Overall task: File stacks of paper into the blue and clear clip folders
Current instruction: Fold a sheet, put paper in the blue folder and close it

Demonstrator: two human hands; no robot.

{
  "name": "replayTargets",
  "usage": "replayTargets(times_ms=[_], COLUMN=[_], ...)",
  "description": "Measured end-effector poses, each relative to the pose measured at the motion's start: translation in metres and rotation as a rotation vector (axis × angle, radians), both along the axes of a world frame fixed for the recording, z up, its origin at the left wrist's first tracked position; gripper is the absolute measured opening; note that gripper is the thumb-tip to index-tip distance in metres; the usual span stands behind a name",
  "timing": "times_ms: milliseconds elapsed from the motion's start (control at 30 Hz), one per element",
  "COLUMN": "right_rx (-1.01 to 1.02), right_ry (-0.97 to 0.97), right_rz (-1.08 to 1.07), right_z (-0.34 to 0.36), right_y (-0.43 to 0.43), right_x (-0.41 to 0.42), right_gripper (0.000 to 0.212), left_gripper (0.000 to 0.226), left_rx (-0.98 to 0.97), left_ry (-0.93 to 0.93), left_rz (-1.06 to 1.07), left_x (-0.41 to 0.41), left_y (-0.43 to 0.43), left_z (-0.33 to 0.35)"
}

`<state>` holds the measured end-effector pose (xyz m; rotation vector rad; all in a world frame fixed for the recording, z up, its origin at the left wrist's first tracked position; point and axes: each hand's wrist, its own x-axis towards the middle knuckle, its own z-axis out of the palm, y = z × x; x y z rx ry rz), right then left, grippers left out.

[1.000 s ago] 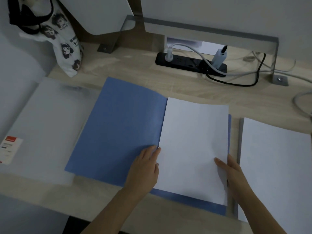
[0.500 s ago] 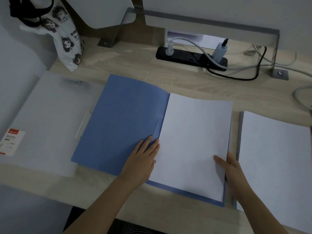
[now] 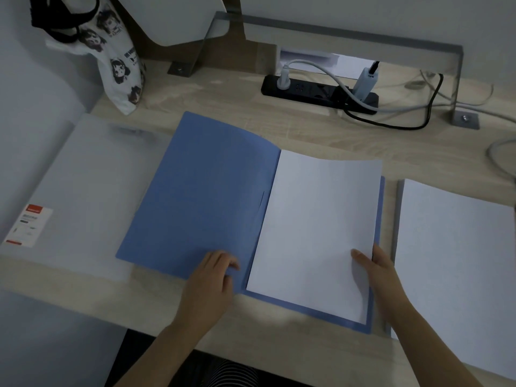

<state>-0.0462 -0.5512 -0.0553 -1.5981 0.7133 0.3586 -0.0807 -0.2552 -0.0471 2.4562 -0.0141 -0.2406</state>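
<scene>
The blue folder [image 3: 195, 196] lies open in the middle of the desk. A white paper stack [image 3: 321, 224] sits on its right half. My left hand [image 3: 212, 280] rests on the blue left cover near the spine's lower end, fingers bent with the tips on the cover. My right hand [image 3: 377, 272] holds the stack's lower right edge, thumb on top and fingers hidden beneath. The clear folder [image 3: 83, 191] lies closed at the left, partly under the blue cover. A second paper stack [image 3: 452, 261] lies at the right.
A black power strip [image 3: 318, 92] with plugs and cables runs along the back of the desk. A printed cloth bag [image 3: 117, 68] hangs at the back left. A metal bracket [image 3: 463, 120] is bolted at the back right. The desk's front edge is just below my hands.
My left hand has slid back along the blue cover toward me and its fingers have bent. My right hand has kept its hold on the paper edge.
</scene>
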Motion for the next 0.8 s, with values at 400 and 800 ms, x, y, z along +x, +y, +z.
replayTargets(times_ms=[400,800], right_rx=[-0.020,0.056], right_ry=[-0.002,-0.010], right_rz=[0.027,0.029], right_z=[0.006,0.010], right_y=[0.005,0.000], right_x=[0.000,-0.001], right_gripper=[0.034,0.035], left_gripper=[0.019,0.029], left_rx=[-0.495,-0.289], left_ry=[0.315,0.056], left_rz=[0.610,0.092], left_x=[-0.044,-0.022], left_y=[0.013,-0.035], left_z=[0.001,0.009])
